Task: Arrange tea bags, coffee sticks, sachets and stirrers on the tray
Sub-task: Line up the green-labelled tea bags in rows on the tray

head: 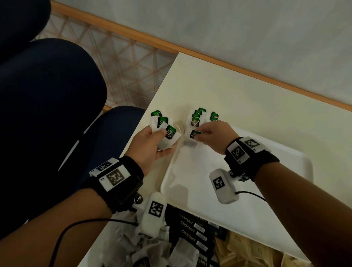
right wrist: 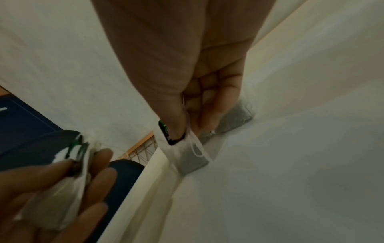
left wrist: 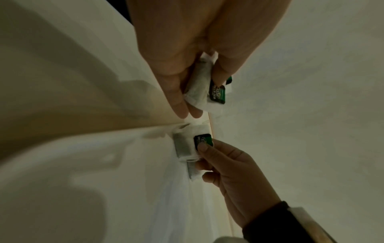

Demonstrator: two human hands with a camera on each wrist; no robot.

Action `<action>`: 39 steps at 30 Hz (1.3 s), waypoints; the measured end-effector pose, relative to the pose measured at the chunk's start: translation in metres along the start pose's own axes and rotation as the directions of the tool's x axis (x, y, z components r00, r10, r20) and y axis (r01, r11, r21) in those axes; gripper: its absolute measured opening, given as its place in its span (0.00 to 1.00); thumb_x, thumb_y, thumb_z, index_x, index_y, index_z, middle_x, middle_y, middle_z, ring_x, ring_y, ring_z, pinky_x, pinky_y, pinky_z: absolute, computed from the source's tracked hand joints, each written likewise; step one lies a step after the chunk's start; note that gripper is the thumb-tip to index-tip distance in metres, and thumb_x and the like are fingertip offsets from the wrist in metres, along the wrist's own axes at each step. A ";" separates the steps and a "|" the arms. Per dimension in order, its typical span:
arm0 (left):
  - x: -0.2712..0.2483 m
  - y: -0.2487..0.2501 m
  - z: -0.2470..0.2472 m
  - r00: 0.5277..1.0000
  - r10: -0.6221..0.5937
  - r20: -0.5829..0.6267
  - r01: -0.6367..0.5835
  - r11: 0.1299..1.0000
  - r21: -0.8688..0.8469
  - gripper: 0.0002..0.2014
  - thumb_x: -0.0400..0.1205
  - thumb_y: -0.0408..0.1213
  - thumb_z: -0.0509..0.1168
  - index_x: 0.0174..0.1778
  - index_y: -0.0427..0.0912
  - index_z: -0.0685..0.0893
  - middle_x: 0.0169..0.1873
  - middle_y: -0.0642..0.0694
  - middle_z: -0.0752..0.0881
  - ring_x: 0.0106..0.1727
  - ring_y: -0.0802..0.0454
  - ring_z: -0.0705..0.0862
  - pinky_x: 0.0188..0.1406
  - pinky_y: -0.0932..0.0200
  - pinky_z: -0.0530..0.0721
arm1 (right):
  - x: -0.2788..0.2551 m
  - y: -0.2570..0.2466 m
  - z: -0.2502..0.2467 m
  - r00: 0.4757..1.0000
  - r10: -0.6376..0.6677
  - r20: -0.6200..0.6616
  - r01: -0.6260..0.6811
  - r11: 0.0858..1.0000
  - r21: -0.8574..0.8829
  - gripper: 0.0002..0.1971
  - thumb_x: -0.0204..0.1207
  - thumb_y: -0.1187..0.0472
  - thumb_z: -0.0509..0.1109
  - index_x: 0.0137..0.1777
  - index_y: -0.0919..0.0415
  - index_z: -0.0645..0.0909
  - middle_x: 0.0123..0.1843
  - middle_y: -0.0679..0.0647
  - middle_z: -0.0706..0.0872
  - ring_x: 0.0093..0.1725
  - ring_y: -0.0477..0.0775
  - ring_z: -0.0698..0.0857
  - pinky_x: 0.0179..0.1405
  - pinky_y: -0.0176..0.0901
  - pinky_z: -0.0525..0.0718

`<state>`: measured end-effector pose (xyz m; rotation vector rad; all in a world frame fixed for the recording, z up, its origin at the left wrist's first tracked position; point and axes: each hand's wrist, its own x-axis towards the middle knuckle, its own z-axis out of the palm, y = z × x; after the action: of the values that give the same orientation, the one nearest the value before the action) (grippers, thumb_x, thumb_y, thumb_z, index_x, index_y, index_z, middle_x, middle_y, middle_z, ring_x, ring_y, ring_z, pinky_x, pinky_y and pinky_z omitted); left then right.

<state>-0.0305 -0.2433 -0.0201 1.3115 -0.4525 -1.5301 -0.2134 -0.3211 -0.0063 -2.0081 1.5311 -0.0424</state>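
At tray (head: 288, 161) corner, right hand (head: 213, 135) pinches tea bag (head: 193, 136).

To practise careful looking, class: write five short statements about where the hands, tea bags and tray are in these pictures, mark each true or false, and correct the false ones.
1. The left hand holds several tea bags. True.
2. The right hand is empty. False: it pinches the green tag of a tea bag.
3. A row of tea bags stands at the far corner of the white tray. True.
4. The black chocolate sticks lie in the middle of the tray. False: they lie beside the tray, at its near edge.
5. The left hand is over the middle of the tray. False: it is beside the tray's left edge.
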 end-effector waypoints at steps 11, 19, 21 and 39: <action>-0.001 -0.006 0.006 0.999 -0.030 0.039 0.030 1.000 -0.007 0.09 0.83 0.27 0.63 0.57 0.39 0.82 0.51 0.42 0.88 0.50 0.47 0.87 0.41 0.51 0.91 | 0.017 0.006 0.003 0.990 0.008 -0.143 0.000 0.999 0.050 0.15 0.78 0.55 0.69 0.64 0.49 0.82 0.43 0.44 0.79 0.48 0.47 0.79 0.48 0.38 0.75; -0.003 -0.010 0.015 0.997 -0.006 0.079 0.004 1.000 0.026 0.12 0.82 0.28 0.65 0.61 0.36 0.81 0.46 0.43 0.89 0.40 0.53 0.89 0.40 0.51 0.90 | -0.019 -0.015 0.001 0.990 -0.062 -0.129 0.092 0.968 0.235 0.14 0.78 0.43 0.67 0.47 0.51 0.87 0.39 0.42 0.86 0.39 0.40 0.83 0.43 0.38 0.81; -0.004 -0.010 0.017 0.996 -0.006 0.090 0.002 0.999 0.045 0.12 0.82 0.29 0.66 0.61 0.35 0.82 0.45 0.43 0.89 0.39 0.54 0.89 0.42 0.50 0.90 | -0.027 -0.018 0.006 0.997 -0.051 -0.056 0.065 0.956 0.287 0.15 0.75 0.41 0.69 0.42 0.51 0.87 0.35 0.43 0.87 0.37 0.44 0.85 0.41 0.41 0.82; -0.002 -0.006 0.017 0.998 -0.043 0.053 0.041 0.999 0.034 0.07 0.85 0.35 0.62 0.52 0.39 0.84 0.48 0.38 0.87 0.50 0.46 0.87 0.51 0.49 0.87 | -0.024 0.032 -0.015 0.993 0.089 -0.081 -0.080 0.990 0.117 0.09 0.77 0.58 0.70 0.54 0.52 0.89 0.31 0.37 0.79 0.43 0.47 0.82 0.43 0.37 0.74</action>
<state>-0.0483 -0.2448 -0.0186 1.3155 -0.4887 -1.6022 -0.2543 -0.3113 -0.0016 -1.8717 1.6284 -0.1799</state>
